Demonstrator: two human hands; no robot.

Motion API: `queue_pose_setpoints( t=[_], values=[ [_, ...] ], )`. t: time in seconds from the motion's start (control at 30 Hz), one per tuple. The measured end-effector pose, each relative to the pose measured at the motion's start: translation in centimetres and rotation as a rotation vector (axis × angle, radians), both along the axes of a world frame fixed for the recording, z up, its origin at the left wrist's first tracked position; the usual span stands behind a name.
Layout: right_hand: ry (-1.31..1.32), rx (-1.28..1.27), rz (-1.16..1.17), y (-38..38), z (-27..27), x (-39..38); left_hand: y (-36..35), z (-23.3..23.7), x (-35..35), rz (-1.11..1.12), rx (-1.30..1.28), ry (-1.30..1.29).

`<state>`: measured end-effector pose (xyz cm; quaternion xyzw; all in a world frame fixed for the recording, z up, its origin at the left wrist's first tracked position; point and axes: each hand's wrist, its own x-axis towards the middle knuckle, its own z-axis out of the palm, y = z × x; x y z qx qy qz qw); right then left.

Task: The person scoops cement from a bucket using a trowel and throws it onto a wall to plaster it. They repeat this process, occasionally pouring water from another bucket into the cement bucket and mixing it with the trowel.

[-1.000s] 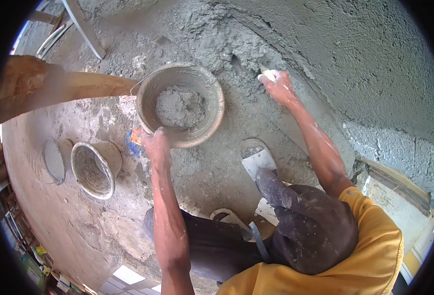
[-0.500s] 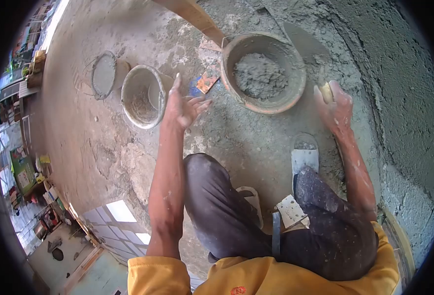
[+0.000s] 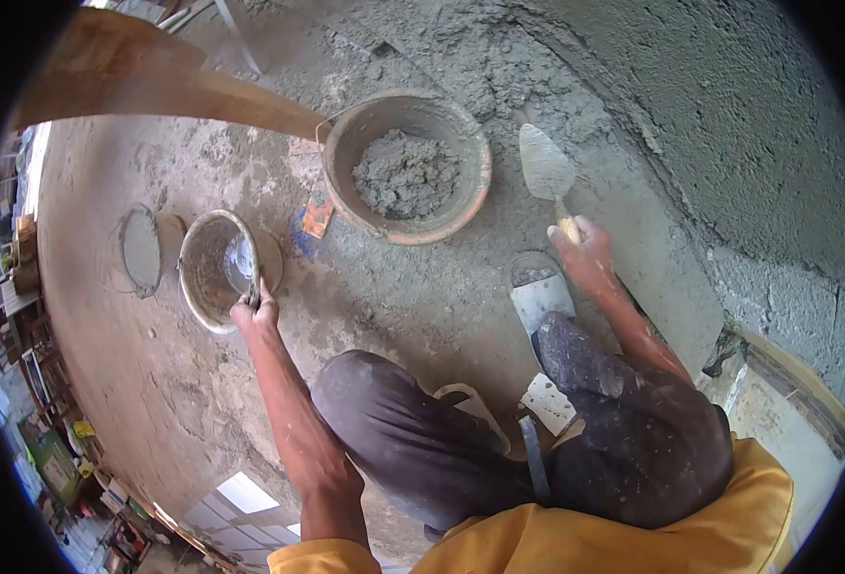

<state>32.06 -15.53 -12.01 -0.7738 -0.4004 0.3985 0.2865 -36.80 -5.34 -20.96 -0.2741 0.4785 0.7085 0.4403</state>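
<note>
My right hand (image 3: 585, 251) is closed around the wooden handle of a pointed trowel (image 3: 547, 165), its blade over the mortar-smeared ground and pointing away from me. My left hand (image 3: 256, 311) is closed on the near right rim of a small bucket (image 3: 193, 287), with the fingertips partly hidden. Inside that bucket is a shiny patch, perhaps water. Between and beyond my hands stands a wide tub (image 3: 485, 177) holding a heap of grey mortar (image 3: 406, 174).
Another small bucket (image 3: 143, 251) with grey contents stands at the left. A wooden post (image 3: 250, 103) slants in beside the tub. An orange tile piece (image 3: 317, 218) lies near the tub. A plastered wall (image 3: 757, 124) rises on the right, and a speckled white piece (image 3: 549, 402) lies between my legs.
My left hand has gone from open in the air to closed on the small bucket's rim. The trowel blade has swung away from beside the tub's rim. The view has shifted.
</note>
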Motion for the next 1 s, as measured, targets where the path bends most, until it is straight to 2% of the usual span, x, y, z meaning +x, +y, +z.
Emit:
queue_pose_setpoints(
  t=[0.07,0.17,0.2,0.27,0.37,0.43,0.5,0.6,0.63,0.87,1.0],
  values=[
    [-0.048,0.052,-0.021,-0.9,0.0,-0.2,-1.4,5.3,4.4,-0.184,-0.095,0.202],
    [-0.009,0.031,-0.076,-1.7,-0.2,-0.1,-4.7,9.4,6.4,-0.388,-0.263,0.497],
    [0.013,0.029,-0.078,-1.5,-0.2,-0.2,-5.9,11.9,8.4,-0.539,-0.234,0.572],
    [0.051,-0.024,-0.053,-1.2,-0.2,0.3,-6.7,16.8,13.6,-0.555,-0.258,0.735],
    [0.07,-0.058,-0.048,-0.4,0.3,-0.2,-6.8,21.2,18.7,-0.573,-0.33,0.837],
    [0.056,-0.054,-0.05,-0.1,0.7,-0.1,-6.3,23.2,22.6,-0.55,-0.291,0.955],
    [0.039,-0.04,-0.042,0.4,0.8,-0.1,-6.3,23.0,25.4,-0.53,-0.236,1.075],
    [0.067,-0.019,-0.073,0.4,0.6,-0.1,-5.0,25.8,31.8,-0.537,-0.26,1.05],
    [0.071,-0.013,-0.073,0.2,0.4,0.0,-4.9,25.7,33.0,-0.553,-0.194,1.111],
    [0.116,-0.015,-0.102,-1.3,-0.9,0.7,-4.2,24.4,36.5,-0.584,-0.112,1.343],
    [0.097,-0.026,-0.112,-1.9,-1.5,1.4,-3.9,24.2,37.6,-0.571,-0.048,1.37]
  ],
)
